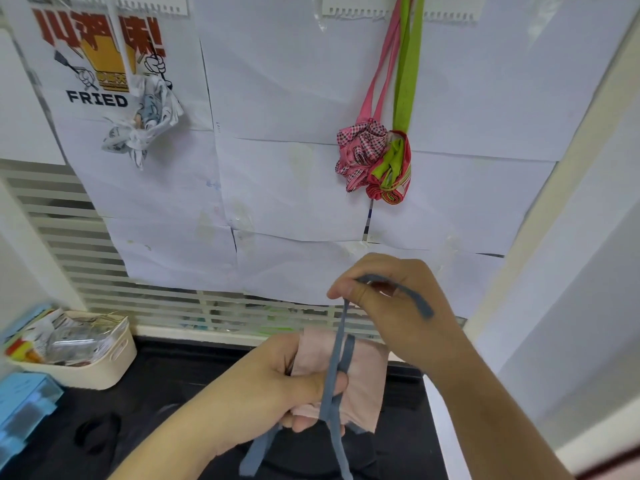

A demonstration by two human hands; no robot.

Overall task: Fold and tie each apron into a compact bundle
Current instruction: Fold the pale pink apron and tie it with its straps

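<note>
A dark worktop (166,379) runs beneath a wall papered with white sheets. Nearest the camera, the left hand (277,386) closes its grip around the folded pink apron (363,379), thumb pressed over the blue-grey strap (332,375) where it crosses the bundle. Just above, the right hand (391,306) pinches the strap's upper run, its free end draped over the knuckles. To tie well, the strap probably wants steady tension while the thumb pins the crossing, so the folds do not spring loose. At the left sits a cream basket (114,358) of packets. Farther off, tied bundles hang on the wall: a white printed one (145,123), a pink checked one (360,150), a green-and-red one (394,171). The poster (100,57) reads "FRIED".
</note>
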